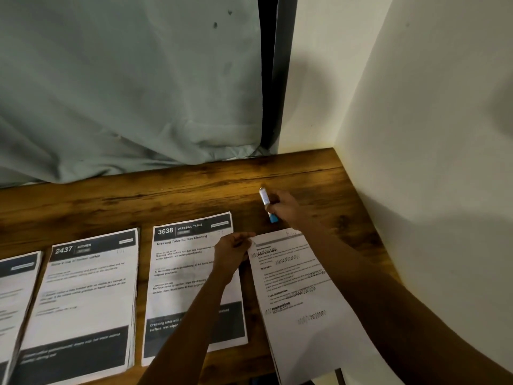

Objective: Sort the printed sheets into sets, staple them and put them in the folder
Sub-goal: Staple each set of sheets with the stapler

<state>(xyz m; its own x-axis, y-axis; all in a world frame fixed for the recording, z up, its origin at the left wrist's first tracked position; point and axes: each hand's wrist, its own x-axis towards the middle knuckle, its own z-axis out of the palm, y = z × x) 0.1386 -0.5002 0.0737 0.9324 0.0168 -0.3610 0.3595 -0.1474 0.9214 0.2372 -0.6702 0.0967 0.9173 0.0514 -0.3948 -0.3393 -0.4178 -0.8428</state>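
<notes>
That's the stapling step, by the look of it. The left hand (233,252) pinches the top-left corner of the rightmost set of sheets (299,295), which lies tilted on the wooden table (166,198). The right hand (281,208) is curled round a small white-and-blue stapler (265,200), held just beyond the set's top edge, over bare wood and clear of the paper.

To the left, three more stacks lie side by side: the one headed 3638 (180,276) under the left forearm, the one headed 2437 (86,295), and a third stack (14,287) cut off by the frame. No folder is in view.

The next move is most likely to bring the stapler's mouth over the pinched corner, with the sheets squared up, and press. The risk is the pages slipping out of line before the staple bites.
</notes>
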